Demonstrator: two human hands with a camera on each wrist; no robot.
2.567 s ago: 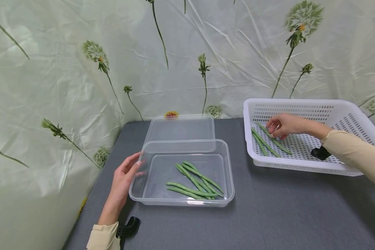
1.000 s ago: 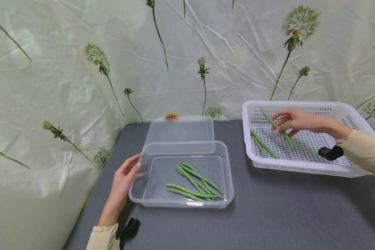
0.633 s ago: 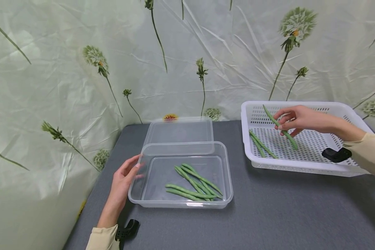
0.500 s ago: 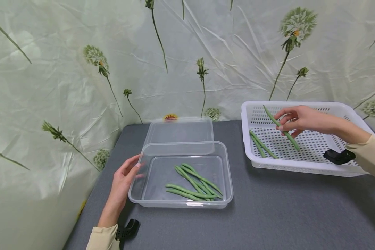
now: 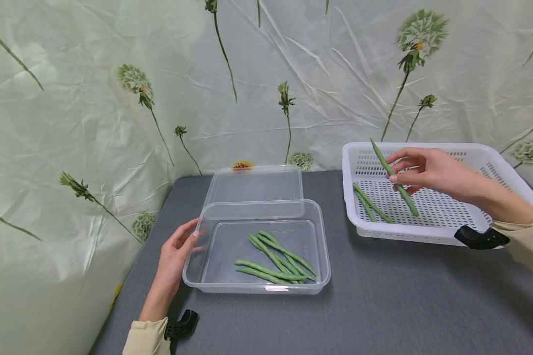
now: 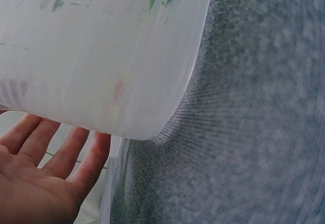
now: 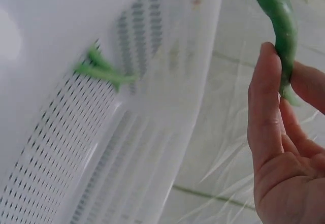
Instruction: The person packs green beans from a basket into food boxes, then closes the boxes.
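Observation:
Between the thumb and fingers of my right hand (image 5: 435, 170) is a green bean (image 5: 409, 201), pinched and tilted above the white perforated basket (image 5: 431, 233). In the right wrist view the same bean (image 7: 285, 26) curves up out of the fingertips. A pair of green beans (image 5: 373, 203) lies at the basket's left end. My left hand (image 5: 174, 256) rests at the left side of a clear plastic container (image 5: 257, 290), its fingers fairly straight along the outer wall. Several green beans (image 5: 277, 264) lie inside that container, toward its front right.
Behind the container lies a clear flat lid (image 5: 257, 182), partly overlapped by its back rim. All stand on a dark grey cloth-covered table (image 5: 373, 296). A floral-print sheet (image 5: 248, 98) hangs behind and on the left.
My right hand has pinched one of the basket's beans, lifted it, and now holds it slightly higher and more upright. The left hand has stayed at the container.

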